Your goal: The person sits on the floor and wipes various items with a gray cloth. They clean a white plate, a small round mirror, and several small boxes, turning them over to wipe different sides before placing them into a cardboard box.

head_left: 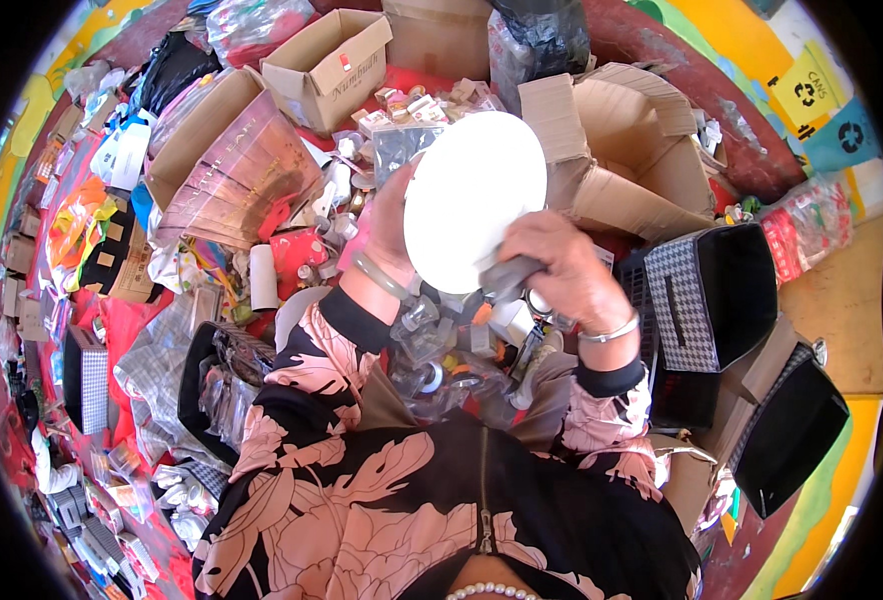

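1. Nearest the wearer, a heap of clear glass bottles and small jars (432,350) lies between the two floral sleeves.
2. Just above it, the right hand (567,265) is clenched around a grey cloth-like wad (510,275), pressing it to the lower right rim of a round white plate (472,200); a silver bracelet (610,330) circles that wrist.
3. The left hand (392,225) grasps the plate by its left edge, fingers hidden behind it, and holds it up, tilted toward the face; a pale green bangle (380,275) sits on that wrist.
4. To the right, dark boxes with a black-and-white houndstooth pattern (702,300) stand open, close to the right forearm.
5. To the left, a white cylinder (264,277) stands upright among red packaging.
6. Further left, a tall stack of pinkish flat packets (247,180) leans in an open carton.
7. Farthest off, open cardboard boxes (332,65) sit beyond the plate, one torn carton (632,150) just behind its right rim.
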`<move>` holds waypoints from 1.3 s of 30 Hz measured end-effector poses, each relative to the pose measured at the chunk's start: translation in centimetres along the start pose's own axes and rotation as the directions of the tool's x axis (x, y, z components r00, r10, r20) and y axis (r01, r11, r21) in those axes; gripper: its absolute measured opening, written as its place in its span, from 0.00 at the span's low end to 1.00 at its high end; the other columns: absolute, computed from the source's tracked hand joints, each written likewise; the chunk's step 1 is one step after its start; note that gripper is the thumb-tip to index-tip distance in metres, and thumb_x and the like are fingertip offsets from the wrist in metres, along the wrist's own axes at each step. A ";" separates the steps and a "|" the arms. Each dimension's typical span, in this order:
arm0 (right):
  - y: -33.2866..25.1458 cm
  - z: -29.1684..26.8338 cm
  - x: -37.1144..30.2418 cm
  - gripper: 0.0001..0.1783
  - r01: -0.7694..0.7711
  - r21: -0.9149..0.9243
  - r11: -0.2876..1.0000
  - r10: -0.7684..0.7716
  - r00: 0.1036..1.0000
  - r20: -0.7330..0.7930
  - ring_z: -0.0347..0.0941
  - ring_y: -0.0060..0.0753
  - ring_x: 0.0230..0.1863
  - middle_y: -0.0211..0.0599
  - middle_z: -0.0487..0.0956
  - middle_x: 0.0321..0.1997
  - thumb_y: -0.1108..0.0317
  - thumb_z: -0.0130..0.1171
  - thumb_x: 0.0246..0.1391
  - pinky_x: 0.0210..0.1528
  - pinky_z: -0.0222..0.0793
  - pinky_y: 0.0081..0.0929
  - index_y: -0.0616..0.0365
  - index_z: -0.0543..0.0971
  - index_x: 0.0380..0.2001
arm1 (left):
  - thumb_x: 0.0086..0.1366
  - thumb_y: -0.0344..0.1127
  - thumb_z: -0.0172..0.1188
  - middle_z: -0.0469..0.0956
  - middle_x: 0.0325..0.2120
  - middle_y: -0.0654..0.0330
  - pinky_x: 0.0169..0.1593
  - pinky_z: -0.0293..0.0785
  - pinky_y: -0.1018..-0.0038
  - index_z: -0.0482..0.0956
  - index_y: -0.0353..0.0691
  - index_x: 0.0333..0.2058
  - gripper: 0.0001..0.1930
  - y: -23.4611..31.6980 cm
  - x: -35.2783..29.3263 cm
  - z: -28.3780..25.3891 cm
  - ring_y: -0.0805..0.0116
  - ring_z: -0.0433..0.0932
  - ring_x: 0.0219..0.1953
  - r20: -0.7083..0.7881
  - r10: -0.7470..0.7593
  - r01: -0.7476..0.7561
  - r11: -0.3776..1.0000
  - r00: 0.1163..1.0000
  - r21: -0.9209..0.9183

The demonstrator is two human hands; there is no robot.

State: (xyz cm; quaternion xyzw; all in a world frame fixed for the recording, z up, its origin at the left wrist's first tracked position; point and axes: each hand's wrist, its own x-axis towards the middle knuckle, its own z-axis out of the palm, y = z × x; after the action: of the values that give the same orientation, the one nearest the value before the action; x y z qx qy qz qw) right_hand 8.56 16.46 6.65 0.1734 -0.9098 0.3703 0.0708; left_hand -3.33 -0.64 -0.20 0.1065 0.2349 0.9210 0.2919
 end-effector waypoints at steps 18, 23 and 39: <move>-0.3 2.1 0.7 0.25 -0.128 -0.502 0.855 -0.201 0.812 -0.549 0.67 0.42 0.44 0.37 0.72 0.42 0.83 0.58 0.28 0.47 0.66 0.32 0.56 0.77 0.37 | 0.67 0.35 0.42 0.77 0.40 0.57 0.43 0.75 0.73 0.72 0.33 0.46 0.15 -0.1 -0.2 -1.3 0.68 0.78 0.40 0.015 0.171 -0.171 0.973 0.985 0.154; -1.7 5.2 0.9 0.22 -0.071 -0.214 0.974 -0.044 0.872 -0.488 0.69 0.43 0.42 0.40 0.74 0.40 0.83 0.58 0.31 0.46 0.67 0.34 0.57 0.76 0.37 | 0.68 0.36 0.41 0.77 0.39 0.57 0.43 0.75 0.75 0.71 0.33 0.45 0.16 0.4 0.6 -1.0 0.71 0.77 0.39 0.280 0.429 -0.499 0.579 0.859 0.644; -8.6 6.6 -0.4 0.13 0.035 0.988 0.154 0.000 0.999 -0.035 0.69 0.39 0.49 0.49 0.73 0.45 0.71 0.57 0.48 0.54 0.62 0.37 0.59 0.73 0.39 | 0.68 0.38 0.37 0.73 0.46 0.55 0.48 0.72 0.71 0.66 0.37 0.52 0.18 0.6 -1.3 2.4 0.66 0.74 0.47 0.098 -0.061 0.078 0.982 0.993 -0.174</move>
State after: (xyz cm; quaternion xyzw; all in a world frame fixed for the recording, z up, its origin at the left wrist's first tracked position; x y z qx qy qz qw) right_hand 12.11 6.23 7.47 0.1832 -0.4471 0.8745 -0.0427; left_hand -1.78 -0.95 2.11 0.1143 0.1420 0.9216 0.3427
